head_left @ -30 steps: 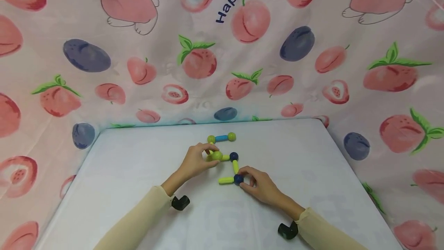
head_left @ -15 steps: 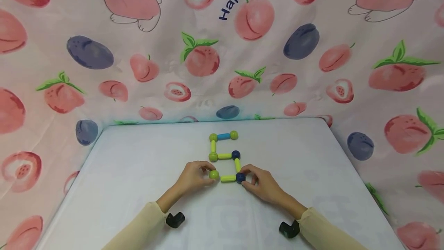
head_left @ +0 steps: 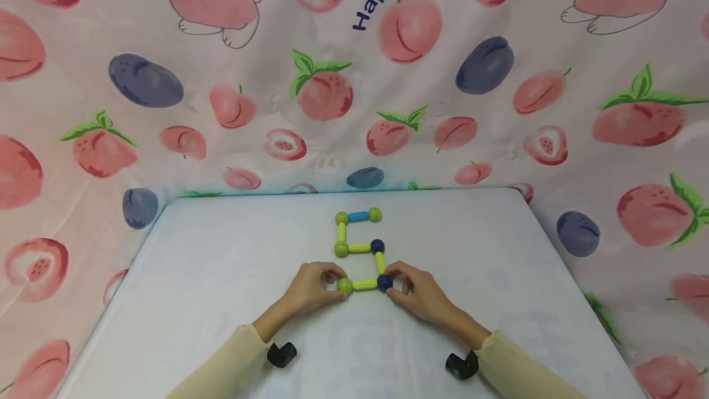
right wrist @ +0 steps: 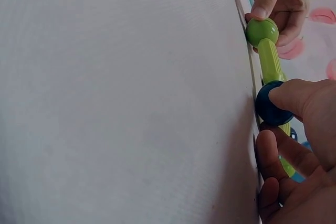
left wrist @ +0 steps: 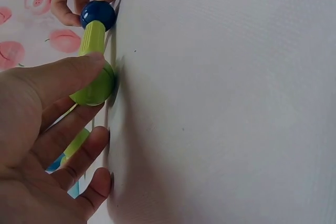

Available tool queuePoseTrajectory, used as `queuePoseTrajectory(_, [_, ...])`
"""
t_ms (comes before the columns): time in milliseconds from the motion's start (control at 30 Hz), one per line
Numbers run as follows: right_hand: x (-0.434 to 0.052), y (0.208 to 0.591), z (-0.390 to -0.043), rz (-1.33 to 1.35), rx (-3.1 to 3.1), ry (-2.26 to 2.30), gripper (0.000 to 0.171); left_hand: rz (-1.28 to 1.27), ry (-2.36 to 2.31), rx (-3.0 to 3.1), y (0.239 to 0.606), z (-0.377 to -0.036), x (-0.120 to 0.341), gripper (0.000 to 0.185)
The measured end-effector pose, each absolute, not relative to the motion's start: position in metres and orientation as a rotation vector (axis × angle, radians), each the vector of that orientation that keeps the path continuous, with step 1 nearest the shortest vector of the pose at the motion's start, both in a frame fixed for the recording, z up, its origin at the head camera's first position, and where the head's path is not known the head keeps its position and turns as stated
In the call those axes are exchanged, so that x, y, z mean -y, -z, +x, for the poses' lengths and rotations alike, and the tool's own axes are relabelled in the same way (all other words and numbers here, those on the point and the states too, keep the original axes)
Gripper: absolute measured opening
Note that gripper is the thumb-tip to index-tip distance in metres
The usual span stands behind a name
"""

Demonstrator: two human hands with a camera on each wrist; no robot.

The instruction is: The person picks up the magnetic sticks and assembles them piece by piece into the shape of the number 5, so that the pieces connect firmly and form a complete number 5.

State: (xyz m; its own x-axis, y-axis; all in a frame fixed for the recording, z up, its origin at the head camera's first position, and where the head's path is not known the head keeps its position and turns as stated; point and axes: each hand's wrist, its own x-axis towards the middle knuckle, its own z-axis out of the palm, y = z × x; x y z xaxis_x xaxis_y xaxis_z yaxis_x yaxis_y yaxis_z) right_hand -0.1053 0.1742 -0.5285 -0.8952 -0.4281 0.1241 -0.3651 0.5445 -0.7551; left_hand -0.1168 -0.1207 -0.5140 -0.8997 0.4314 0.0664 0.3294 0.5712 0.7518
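Note:
My left hand (head_left: pixel 311 288) pinches a green ball (head_left: pixel 344 286) between thumb and fingers at the near left end of a ball-and-rod figure. A yellow-green rod (head_left: pixel 364 285) joins that ball to a dark blue ball (head_left: pixel 384 282), which my right hand (head_left: pixel 422 296) pinches from the right. From there another yellow-green rod (head_left: pixel 380 262) runs back to a second dark blue ball (head_left: pixel 377 245). In the left wrist view the pinched green ball (left wrist: pixel 95 88) touches the rod's end. The right wrist view shows my thumb on the blue ball (right wrist: pixel 274 106).
Behind the hands the figure continues with a green ball (head_left: pixel 341 248), a corner green ball (head_left: pixel 341 218), a blue rod (head_left: pixel 358 217) and an end green ball (head_left: pixel 375 214). Everything lies on a white table (head_left: pixel 232 233); a fruit-print cloth (head_left: pixel 255 79) hangs behind it.
My left hand has brought the green ball nearer from beside the middle row and set it against the front rod's left end. My right hand keeps its pinch on the blue ball.

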Motion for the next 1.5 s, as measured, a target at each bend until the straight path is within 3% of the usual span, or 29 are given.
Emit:
queuePoseTrajectory(900, [-0.176, 0.527, -0.107, -0.71, -2.661, 1.254, 0.036, 0.666, -1.244, -2.674, 0.517, -0.113, 0.124, 0.032])
queuePoseTrajectory(1500, [-0.191, 0.518, -0.119, -0.858, -2.581, 1.267, 0.052, 0.814, -1.212, -2.74, 0.509, -0.113, 0.152, 0.044])
